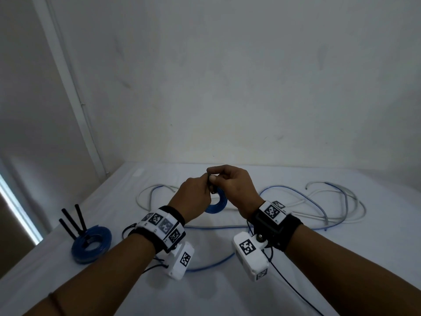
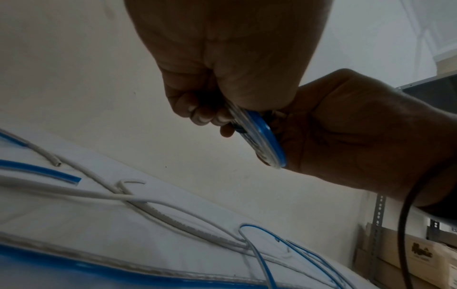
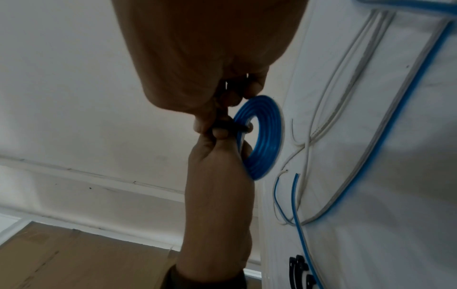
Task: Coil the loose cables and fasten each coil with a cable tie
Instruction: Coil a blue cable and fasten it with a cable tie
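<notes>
So, step in hand: cinching a black cable tie (image 3: 228,126) round the small blue coil (image 1: 217,202), by the look of it.
Left hand (image 1: 192,199): pinching coil and tie together, fingers curled tight.
Right hand (image 1: 234,187): pinched on the tie too, touching the left, both held up over the white bench (image 1: 341,258).
Tip for the pull: better to keep the turns flat and stacked under the left thumb, then draw the tail straight out, no yanking sideways.
Watch out: too tight probably kinks thin cable.
Already done: bigger blue coil (image 1: 91,244) on the bench far left, with black tie tails sticking up.
Still waiting: loose white and blue cables (image 1: 319,201) sprawled behind the hands.
</notes>
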